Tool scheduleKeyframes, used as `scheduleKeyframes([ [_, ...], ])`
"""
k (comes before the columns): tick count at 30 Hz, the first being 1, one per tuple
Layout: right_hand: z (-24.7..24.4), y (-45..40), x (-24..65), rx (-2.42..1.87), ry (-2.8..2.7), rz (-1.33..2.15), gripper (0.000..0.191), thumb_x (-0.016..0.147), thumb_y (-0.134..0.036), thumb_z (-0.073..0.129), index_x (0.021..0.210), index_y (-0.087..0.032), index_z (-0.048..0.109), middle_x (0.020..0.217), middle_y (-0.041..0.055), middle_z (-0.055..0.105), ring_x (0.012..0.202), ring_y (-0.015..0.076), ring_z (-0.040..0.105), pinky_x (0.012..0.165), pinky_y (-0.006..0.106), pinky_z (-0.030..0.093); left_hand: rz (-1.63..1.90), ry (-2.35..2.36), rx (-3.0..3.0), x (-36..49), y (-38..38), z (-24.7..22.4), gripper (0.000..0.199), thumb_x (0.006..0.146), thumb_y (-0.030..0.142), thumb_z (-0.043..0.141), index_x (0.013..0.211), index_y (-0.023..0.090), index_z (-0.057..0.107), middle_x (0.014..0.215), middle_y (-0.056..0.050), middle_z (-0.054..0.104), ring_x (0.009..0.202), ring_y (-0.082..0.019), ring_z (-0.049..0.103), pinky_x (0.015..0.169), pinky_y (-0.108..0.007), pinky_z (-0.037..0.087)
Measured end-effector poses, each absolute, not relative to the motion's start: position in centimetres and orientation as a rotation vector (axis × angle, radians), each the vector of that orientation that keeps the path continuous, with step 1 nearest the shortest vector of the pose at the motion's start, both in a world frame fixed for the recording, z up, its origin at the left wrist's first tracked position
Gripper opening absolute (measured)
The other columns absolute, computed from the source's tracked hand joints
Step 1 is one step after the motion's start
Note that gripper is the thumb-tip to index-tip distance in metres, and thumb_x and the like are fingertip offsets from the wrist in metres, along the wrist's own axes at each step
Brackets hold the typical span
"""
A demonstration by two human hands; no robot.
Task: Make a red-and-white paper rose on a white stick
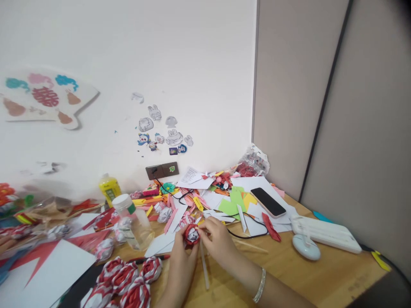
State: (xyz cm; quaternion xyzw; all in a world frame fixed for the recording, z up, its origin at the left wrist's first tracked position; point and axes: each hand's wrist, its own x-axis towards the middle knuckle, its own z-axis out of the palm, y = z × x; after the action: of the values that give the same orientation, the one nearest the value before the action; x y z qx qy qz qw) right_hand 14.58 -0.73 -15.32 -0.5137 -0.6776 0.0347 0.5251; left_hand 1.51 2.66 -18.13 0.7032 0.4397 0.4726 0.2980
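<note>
A red and white paper flower (192, 235) is held just above the front of the wooden table (257, 273). My left hand (182, 256) is wrapped round its left side and underside. My right hand (215, 238) pinches at the flower's right edge, with a bracelet on that wrist. A thin whitish stick (204, 267) slants down just below the flower, between my hands; whether it is joined to the flower cannot be made out. Several finished-looking red and white paper flowers (125, 277) lie to the left of my left forearm.
Behind my hands are coloured paper scraps (236, 201), a clear jar (136, 226) and a yellow bottle (109, 188). On the right lie a phone (268, 201), a white mouse (306, 247) and a white power strip (327, 233). White sheets (61, 273) lie at left.
</note>
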Motion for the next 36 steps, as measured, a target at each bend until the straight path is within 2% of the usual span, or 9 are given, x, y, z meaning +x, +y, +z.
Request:
scheduleKeyframes([
  [4, -15.1, -0.6, 14.8, -1.221, -1.600, 0.163, 0.009, 0.079, -0.009, 0.057, 0.078, -0.018, 0.058, 0.076, 0.0013, 0.058, 0.074, 0.0153, 0.055, 0.066, 0.024, 0.041, 1.311, 1.170, 1.831, 1.5, 2.6, -18.1, 0.044, 0.073, 0.034, 0.057, 0.112, 0.016, 0.047, 0.111, -0.013, 0.060, 0.102, -0.027, 0.060, 0.085, -0.045, 0.050],
  [9, -14.9, -1.0, 14.6, -1.260, -1.645, 0.049, 0.012, 0.074, -0.008, 0.060, 0.078, -0.019, 0.060, 0.075, 0.0001, 0.060, 0.073, 0.0156, 0.055, 0.066, 0.025, 0.039, 1.318, 1.190, 1.796, 1.4, 2.5, -18.0, 0.048, 0.073, 0.035, 0.059, 0.115, 0.016, 0.046, 0.112, -0.013, 0.060, 0.098, -0.025, 0.062, 0.085, -0.045, 0.050],
  [13, -14.7, -1.4, 14.3, -1.340, -1.602, -0.033, 0.010, 0.073, -0.009, 0.062, 0.073, -0.018, 0.061, 0.073, 0.0005, 0.060, 0.070, 0.0157, 0.056, 0.063, 0.024, 0.038, 1.395, 1.201, 1.852, 1.3, 2.8, -18.6, 0.049, 0.074, 0.035, 0.058, 0.116, 0.014, 0.045, 0.114, -0.016, 0.059, 0.104, -0.028, 0.060, 0.089, -0.049, 0.048],
  [21, -14.7, -1.6, 14.2, -1.336, -1.598, -0.105, 0.006, 0.078, -0.013, 0.062, 0.079, -0.018, 0.064, 0.077, 0.0022, 0.063, 0.071, 0.0165, 0.058, 0.064, 0.024, 0.038, 1.378, 1.246, 1.914, 1.2, 3.2, -19.6, 0.050, 0.075, 0.033, 0.056, 0.120, 0.014, 0.042, 0.117, -0.016, 0.058, 0.108, -0.029, 0.058, 0.090, -0.048, 0.048],
  [25, -14.6, -1.7, 14.0, -1.358, -1.610, -0.131, 0.012, 0.076, -0.008, 0.059, 0.076, -0.019, 0.064, 0.075, 0.0014, 0.063, 0.070, 0.0163, 0.058, 0.062, 0.024, 0.037, 1.371, 1.242, 1.980, 1.2, 3.1, -19.4, 0.049, 0.077, 0.033, 0.054, 0.120, 0.013, 0.042, 0.119, -0.017, 0.057, 0.111, -0.028, 0.056, 0.093, -0.048, 0.046],
  [29, -14.6, -1.8, 13.7, -1.371, -1.605, -0.110, 0.018, 0.072, -0.002, 0.056, 0.076, -0.018, 0.063, 0.076, 0.0014, 0.063, 0.070, 0.0160, 0.057, 0.061, 0.024, 0.036, 1.343, 1.251, 2.012, 1.2, 2.8, -19.3, 0.048, 0.078, 0.033, 0.052, 0.120, 0.013, 0.042, 0.120, -0.017, 0.057, 0.114, -0.028, 0.055, 0.095, -0.049, 0.044],
  [36, -14.3, -1.4, 14.1, -1.334, -1.605, 0.079, 0.016, 0.075, -0.004, 0.055, 0.075, -0.018, 0.061, 0.075, 0.0003, 0.062, 0.071, 0.0144, 0.056, 0.064, 0.023, 0.036, 1.368, 1.248, 2.036, 1.3, 2.9, -19.4, 0.045, 0.079, 0.031, 0.049, 0.119, 0.012, 0.042, 0.118, -0.017, 0.058, 0.112, -0.027, 0.057, 0.094, -0.047, 0.046],
])
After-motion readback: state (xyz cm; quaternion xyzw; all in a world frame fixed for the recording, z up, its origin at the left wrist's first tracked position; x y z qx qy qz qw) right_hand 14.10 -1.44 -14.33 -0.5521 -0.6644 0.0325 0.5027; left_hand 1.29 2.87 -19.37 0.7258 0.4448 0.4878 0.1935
